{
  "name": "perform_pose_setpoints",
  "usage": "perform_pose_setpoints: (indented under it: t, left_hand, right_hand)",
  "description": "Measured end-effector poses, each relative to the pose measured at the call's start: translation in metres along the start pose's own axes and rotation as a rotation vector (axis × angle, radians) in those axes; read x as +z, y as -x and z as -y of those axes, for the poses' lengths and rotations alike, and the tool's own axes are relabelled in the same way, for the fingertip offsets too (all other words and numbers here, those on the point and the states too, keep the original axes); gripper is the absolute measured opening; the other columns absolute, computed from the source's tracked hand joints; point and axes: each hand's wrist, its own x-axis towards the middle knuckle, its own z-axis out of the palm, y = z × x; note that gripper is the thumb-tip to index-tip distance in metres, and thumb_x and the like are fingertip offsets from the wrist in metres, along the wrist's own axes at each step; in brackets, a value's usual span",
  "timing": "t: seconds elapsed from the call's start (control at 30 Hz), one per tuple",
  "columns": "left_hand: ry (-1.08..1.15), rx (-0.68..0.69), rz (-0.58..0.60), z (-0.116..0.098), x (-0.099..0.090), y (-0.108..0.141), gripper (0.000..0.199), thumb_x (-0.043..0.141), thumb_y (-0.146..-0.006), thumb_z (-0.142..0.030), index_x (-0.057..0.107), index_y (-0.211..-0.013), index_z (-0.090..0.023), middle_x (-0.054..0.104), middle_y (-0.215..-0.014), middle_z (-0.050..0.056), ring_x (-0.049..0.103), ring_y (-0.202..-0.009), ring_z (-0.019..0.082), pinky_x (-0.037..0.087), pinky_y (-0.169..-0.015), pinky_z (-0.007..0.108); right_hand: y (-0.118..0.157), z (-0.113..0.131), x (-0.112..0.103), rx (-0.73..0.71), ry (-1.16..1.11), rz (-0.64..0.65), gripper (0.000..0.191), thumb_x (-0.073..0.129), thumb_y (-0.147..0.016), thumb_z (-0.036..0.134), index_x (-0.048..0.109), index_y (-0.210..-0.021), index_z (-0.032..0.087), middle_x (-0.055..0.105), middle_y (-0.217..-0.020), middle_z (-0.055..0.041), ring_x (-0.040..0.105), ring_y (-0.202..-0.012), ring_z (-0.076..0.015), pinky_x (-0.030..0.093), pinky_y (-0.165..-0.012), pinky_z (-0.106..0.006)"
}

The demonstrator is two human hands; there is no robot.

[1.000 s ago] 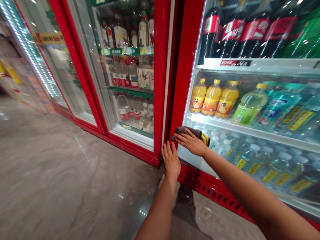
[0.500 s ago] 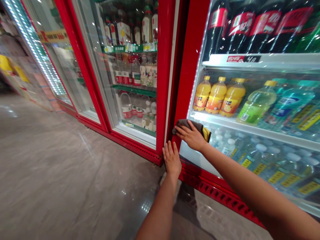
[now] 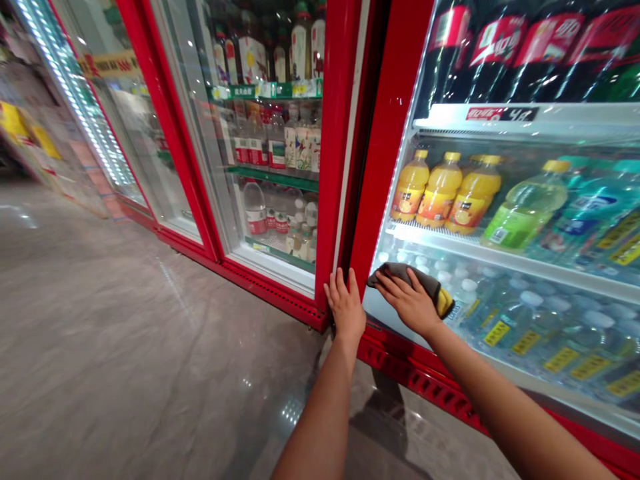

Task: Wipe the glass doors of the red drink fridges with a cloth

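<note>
My right hand lies with spread fingers on a grey cloth with a yellow underside, pressing it against the glass door of the right-hand red fridge, near its lower left corner. Fingers apart, my left hand rests against the red frame edge at the gap between the two fridges and holds nothing. Behind the glass, orange juice bottles stand on the middle shelf above the cloth.
Left of my hands is another red-framed fridge with bottled drinks. Dark cola bottles fill the upper right shelf, and clear bottles the lowest. Grey shiny floor spreads below.
My right hand and the cloth have moved right and down, off the red frame edge onto the glass. My left hand has shifted slightly upward. The view has shifted a little.
</note>
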Motion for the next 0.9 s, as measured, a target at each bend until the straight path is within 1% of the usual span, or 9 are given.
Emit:
perform_pose_setpoints:
  t: [0.13, 0.2, 0.3, 0.43, 0.5, 0.63, 0.77, 0.83, 0.9]
  left_hand:
    - [0.012, -0.022, 0.01, -0.017, -0.011, -0.025, 0.077, 0.053, -0.087, -0.007, 0.031, -0.158, -0.025, 0.031, -0.163, 0.017, 0.025, -0.151, 0.038, 0.024, -0.121, 0.06]
    - [0.01, -0.042, 0.024, -0.024, -0.012, -0.033, 0.08, 0.054, -0.086, -0.007, 0.028, -0.159, -0.027, 0.028, -0.164, 0.016, 0.024, -0.152, 0.038, 0.024, -0.121, 0.061]
    - [0.007, -0.081, 0.047, -0.029, -0.007, -0.032, 0.082, 0.056, -0.085, -0.008, 0.026, -0.159, -0.028, 0.025, -0.166, 0.016, 0.023, -0.152, 0.038, 0.023, -0.121, 0.061]
    - [0.011, -0.111, 0.093, -0.027, 0.002, -0.025, 0.081, 0.055, -0.085, -0.005, 0.029, -0.159, -0.027, 0.027, -0.164, 0.018, 0.026, -0.151, 0.038, 0.024, -0.121, 0.06]
    - [0.016, -0.111, 0.076, -0.026, 0.001, -0.027, 0.083, 0.056, -0.084, -0.007, 0.027, -0.159, -0.027, 0.026, -0.165, 0.018, 0.025, -0.151, 0.039, 0.023, -0.121, 0.06]
    - [0.017, -0.128, 0.013, -0.027, -0.004, -0.04, 0.087, 0.059, -0.084, -0.01, 0.023, -0.16, -0.028, 0.019, -0.167, 0.017, 0.018, -0.153, 0.041, 0.02, -0.121, 0.063]
    - [0.0, -0.094, 0.058, -0.021, 0.003, -0.032, 0.085, 0.053, -0.085, -0.005, 0.023, -0.16, -0.031, 0.019, -0.168, 0.015, 0.02, -0.153, 0.039, 0.022, -0.121, 0.062]
    - [-0.014, -0.059, 0.078, -0.016, 0.01, -0.022, 0.085, 0.052, -0.085, -0.003, 0.023, -0.159, -0.033, 0.019, -0.168, 0.014, 0.022, -0.153, 0.038, 0.023, -0.12, 0.062]
    - [-0.024, -0.032, 0.082, -0.01, 0.016, -0.013, 0.085, 0.052, -0.085, -0.002, 0.024, -0.159, -0.033, 0.02, -0.168, 0.014, 0.023, -0.152, 0.038, 0.024, -0.12, 0.062]
  right_hand:
    - [0.039, 0.006, -0.012, 0.256, 0.05, -0.016, 0.061, 0.047, -0.091, 0.006, 0.05, -0.148, 0.028, 0.042, -0.158, -0.0016, 0.05, -0.136, -0.0252, 0.003, -0.127, -0.056]
    - [0.048, 0.009, -0.014, 0.316, 0.053, -0.013, 0.063, 0.046, -0.091, 0.006, 0.049, -0.149, 0.03, 0.043, -0.158, -0.0007, 0.048, -0.138, -0.0254, 0.002, -0.126, -0.056]
    - [0.052, 0.01, -0.015, 0.326, 0.053, -0.004, 0.062, 0.046, -0.092, 0.008, 0.049, -0.149, 0.03, 0.043, -0.157, 0.0001, 0.047, -0.139, -0.025, 0.002, -0.126, -0.056]
    - [0.049, 0.01, -0.014, 0.34, 0.058, 0.009, 0.06, 0.045, -0.092, 0.007, 0.051, -0.148, 0.03, 0.042, -0.157, 0.0003, 0.048, -0.138, -0.0249, 0.002, -0.126, -0.055]
    - [0.047, 0.011, -0.014, 0.35, 0.062, 0.011, 0.059, 0.044, -0.093, 0.007, 0.052, -0.147, 0.03, 0.042, -0.157, 0.0002, 0.048, -0.138, -0.0249, 0.001, -0.126, -0.055]
    - [0.05, 0.014, -0.01, 0.358, 0.062, 0.0, 0.059, 0.044, -0.093, 0.008, 0.051, -0.147, 0.03, 0.042, -0.157, -0.0002, 0.049, -0.138, -0.0251, 0.001, -0.126, -0.055]
    - [0.052, 0.016, -0.006, 0.36, 0.051, -0.024, 0.06, 0.046, -0.092, 0.007, 0.051, -0.147, 0.03, 0.044, -0.157, -0.0011, 0.05, -0.137, -0.0259, 0.001, -0.126, -0.056]
    - [0.043, 0.014, -0.007, 0.345, 0.044, -0.04, 0.06, 0.047, -0.091, 0.006, 0.052, -0.146, 0.029, 0.045, -0.156, -0.002, 0.05, -0.137, -0.0258, 0.001, -0.126, -0.056]
    - [0.023, 0.009, -0.01, 0.315, 0.04, -0.069, 0.058, 0.046, -0.092, 0.005, 0.054, -0.145, 0.028, 0.046, -0.156, -0.0028, 0.048, -0.138, -0.0254, 0.002, -0.126, -0.056]
